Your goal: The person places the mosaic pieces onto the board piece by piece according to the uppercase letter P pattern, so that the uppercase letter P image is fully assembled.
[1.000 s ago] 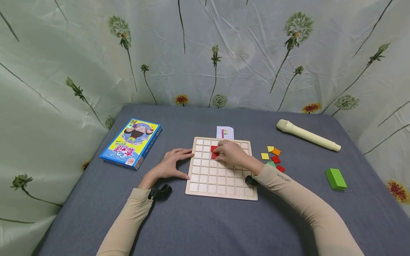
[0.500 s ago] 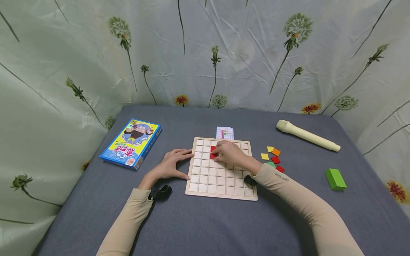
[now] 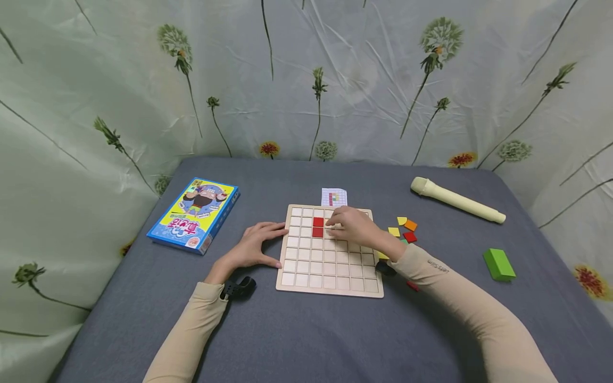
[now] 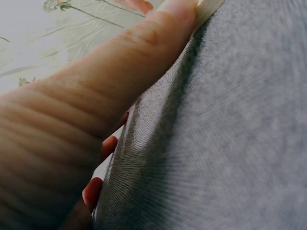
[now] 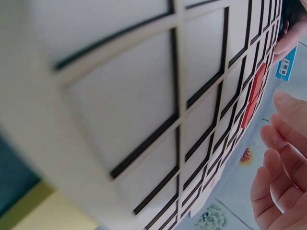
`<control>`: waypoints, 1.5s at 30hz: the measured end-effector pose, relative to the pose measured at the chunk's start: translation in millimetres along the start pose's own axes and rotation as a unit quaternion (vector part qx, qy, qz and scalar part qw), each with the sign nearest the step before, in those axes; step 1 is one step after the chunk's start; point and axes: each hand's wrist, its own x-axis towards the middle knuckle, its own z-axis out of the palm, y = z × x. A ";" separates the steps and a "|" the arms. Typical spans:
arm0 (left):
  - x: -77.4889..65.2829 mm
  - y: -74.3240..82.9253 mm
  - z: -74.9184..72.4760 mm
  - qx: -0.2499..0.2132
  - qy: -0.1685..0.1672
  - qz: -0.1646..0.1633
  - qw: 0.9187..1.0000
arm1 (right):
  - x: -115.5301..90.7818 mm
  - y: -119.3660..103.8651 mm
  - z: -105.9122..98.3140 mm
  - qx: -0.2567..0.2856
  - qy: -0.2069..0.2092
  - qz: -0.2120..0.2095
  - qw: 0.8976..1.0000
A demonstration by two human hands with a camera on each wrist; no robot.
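Note:
A light wooden grid board (image 3: 330, 270) lies on the table, with two red square tiles (image 3: 318, 222) filling neighbouring cells of one column in its upper part. My left hand (image 3: 256, 247) spreads its fingers and thumb against the board's left edge; in the left wrist view the thumb (image 4: 129, 52) touches that edge. Over the upper part of the board, just right of the red tiles, hovers my right hand (image 3: 356, 227). In the right wrist view its fingers (image 5: 266, 191) are loosely bent with nothing between them, apart from the red tiles (image 5: 257, 84).
A small grid-pattern card (image 3: 333, 197) lies at the board's far edge. Right of the board are loose tiles, including an orange one (image 3: 411, 225), partly behind the right sleeve. A blue-yellow box (image 3: 193, 213), a cream microphone-shaped object (image 3: 457, 199) and a green block (image 3: 499, 265) stand farther out.
My right hand has let go of the red tile and shifted slightly right, so both red tiles now show fully. The left hand stays at the board's edge.

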 end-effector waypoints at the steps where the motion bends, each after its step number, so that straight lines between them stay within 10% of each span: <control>1: -0.2 -0.3 -0.1 0.000 0.000 0.000 1.000 | -1.3 0.5 -0.8 -0.001 -0.002 0.001 1.000; 45: 0.2 -0.3 -0.1 -0.004 -0.001 -0.006 1.000 | -76.7 41.3 -30.4 -0.024 0.014 0.096 0.995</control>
